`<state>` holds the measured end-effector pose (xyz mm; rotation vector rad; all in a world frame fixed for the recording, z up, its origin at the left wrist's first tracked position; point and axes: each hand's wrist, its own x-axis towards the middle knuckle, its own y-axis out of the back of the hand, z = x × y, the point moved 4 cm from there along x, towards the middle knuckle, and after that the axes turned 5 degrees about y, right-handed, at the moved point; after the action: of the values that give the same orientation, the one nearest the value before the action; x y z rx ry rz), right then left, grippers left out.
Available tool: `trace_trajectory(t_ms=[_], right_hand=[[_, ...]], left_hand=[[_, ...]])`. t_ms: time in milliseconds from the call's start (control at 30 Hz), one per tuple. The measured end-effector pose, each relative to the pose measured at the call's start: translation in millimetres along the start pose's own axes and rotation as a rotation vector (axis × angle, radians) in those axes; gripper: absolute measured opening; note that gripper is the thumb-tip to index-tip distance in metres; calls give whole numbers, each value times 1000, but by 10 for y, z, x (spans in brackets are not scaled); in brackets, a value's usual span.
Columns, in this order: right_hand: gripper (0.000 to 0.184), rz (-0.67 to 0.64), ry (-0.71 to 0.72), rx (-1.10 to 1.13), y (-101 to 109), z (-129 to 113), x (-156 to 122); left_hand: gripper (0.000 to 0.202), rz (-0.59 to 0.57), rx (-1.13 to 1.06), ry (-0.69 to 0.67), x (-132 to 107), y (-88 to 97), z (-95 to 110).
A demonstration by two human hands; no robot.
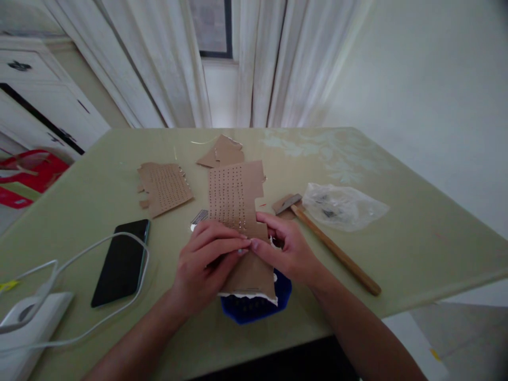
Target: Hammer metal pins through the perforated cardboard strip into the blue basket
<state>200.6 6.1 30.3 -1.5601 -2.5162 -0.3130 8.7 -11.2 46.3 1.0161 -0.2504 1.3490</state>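
R fingers (273,254) clamped on cardboard (242,270), long axis twd window (208,26), L fingers (216,231) grip unclear

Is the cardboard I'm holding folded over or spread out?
Spread out: the cardboard shows both its dotted far end and torn near edge, with no part visibly doubled over.

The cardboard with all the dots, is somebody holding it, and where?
Yes. The right hand holds the cardboard by its right edge, thumb on top. The left hand reaches over its left side; whether it pinches anything tiny, I can't tell.
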Motion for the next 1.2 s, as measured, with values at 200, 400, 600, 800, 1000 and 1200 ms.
trace_trajectory(t_ms=[200, 400, 600, 800, 1000, 1200], right_hand=[[44, 68, -58, 83, -59, 5, -10], [49, 291, -148, 374, 106, 167, 5], [46, 427, -138, 465, 298, 139, 102], [47, 390, -222, 432, 326, 197, 176], [46, 379, -357, 333, 312, 66, -19], [49, 301, -351, 77, 243, 118, -342]], left_hand=[[20, 50, -217, -76, -33, 90, 84], [13, 356, 15, 314, 2, 300, -343], [24, 55, 473, 849, 15, 434, -1152], [26, -194, 608, 918, -45, 427, -1359], [28, -151, 513, 840, -55, 380, -1361], [33, 8, 436, 772, -41, 394, -1276]])
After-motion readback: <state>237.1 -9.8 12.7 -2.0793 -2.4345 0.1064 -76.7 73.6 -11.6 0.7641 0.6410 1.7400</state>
